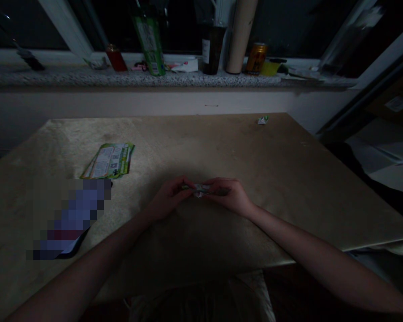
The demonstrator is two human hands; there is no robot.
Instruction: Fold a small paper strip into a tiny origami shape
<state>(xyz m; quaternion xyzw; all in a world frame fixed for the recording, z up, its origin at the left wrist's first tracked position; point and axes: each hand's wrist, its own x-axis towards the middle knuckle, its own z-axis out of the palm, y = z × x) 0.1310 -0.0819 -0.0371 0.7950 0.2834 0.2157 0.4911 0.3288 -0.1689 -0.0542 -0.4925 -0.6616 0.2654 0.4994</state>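
Between both hands, low over the middle of the table, is a small crumpled whitish-green wrapper (199,190). My left hand (170,196) pinches its left end with thumb and fingers. The fingers of my right hand (231,195) are closed on the other end. Dim light hides whether anything is inside the wrapper. To the left of my left hand lies a stack of green-and-white printed packets (109,160). Nearer to me, beside my left forearm, a phone (74,219) lies with its screen blurred out.
A crumpled scrap of wrapper (262,120) lies near the back edge of the cloth-covered table (282,161). Behind, the granite windowsill (174,80) bears a green bottle (151,44), a dark cup (212,49), a cardboard tube (241,38) and an orange can (256,58).
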